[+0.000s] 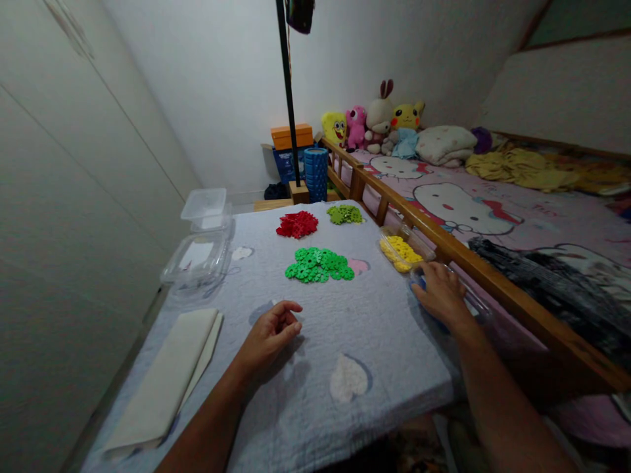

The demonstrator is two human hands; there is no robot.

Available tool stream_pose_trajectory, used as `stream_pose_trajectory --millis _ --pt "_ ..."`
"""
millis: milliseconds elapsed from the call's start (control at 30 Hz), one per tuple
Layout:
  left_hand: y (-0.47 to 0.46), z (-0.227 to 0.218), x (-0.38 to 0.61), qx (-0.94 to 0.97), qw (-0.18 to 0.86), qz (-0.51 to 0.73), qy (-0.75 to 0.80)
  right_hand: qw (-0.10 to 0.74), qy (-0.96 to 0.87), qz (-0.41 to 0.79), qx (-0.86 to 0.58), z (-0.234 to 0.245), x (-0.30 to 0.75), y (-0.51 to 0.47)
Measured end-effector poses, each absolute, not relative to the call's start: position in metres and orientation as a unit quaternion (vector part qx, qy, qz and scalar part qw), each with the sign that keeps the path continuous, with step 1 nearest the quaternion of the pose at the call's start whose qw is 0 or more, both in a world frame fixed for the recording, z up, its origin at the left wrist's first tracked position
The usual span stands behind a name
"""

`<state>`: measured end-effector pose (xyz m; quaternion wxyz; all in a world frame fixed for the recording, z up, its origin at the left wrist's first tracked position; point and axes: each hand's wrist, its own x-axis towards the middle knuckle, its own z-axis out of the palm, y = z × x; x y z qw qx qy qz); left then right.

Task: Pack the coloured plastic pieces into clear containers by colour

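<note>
My left hand (pixel 274 332) hovers over the near middle of the table, palm turned inward. Its fingers curl loosely, the thumb stands apart from them, and nothing shows in it. At the right table edge, my right hand (pixel 441 289) lies over a clear plastic box (pixel 480 303) with something blue in it. The right fingers are spread, their tips partly hidden at the box. Just beyond is another clear box holding yellow pieces (pixel 401 253). Piles of green flower-shaped pieces (pixel 319 265), red pieces (pixel 297 225) and lighter green pieces (pixel 345 214) lie on the cloth.
Clear plastic containers (pixel 197 256) stand along the left edge, with a folded beige cloth (pixel 165 378) nearer me. A wooden bed rail (pixel 394 200) runs along the right side. Behind the table are a black pole (pixel 290 92) and a blue foam roller (pixel 316 174).
</note>
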<state>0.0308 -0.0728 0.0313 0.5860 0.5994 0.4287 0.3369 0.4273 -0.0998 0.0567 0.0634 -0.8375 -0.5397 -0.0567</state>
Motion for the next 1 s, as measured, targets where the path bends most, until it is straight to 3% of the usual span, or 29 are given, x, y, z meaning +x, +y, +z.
stream_pose_trajectory --millis 467,767,1000 --pt "-0.072 0.031 0.03 0.596 0.586 0.341 0.43 0.068 -0.553 -0.075 -0.827 0.075 0.412 -0.094" --pt "-0.072 0.034 0.03 0.593 0.583 0.348 0.434 0.004 -0.587 -0.041 -0.808 0.089 0.411 -0.05" --pt "-0.074 0.037 0.032 0.588 0.587 0.351 0.432 0.036 -0.588 -0.043 -0.807 0.085 0.415 -0.043"
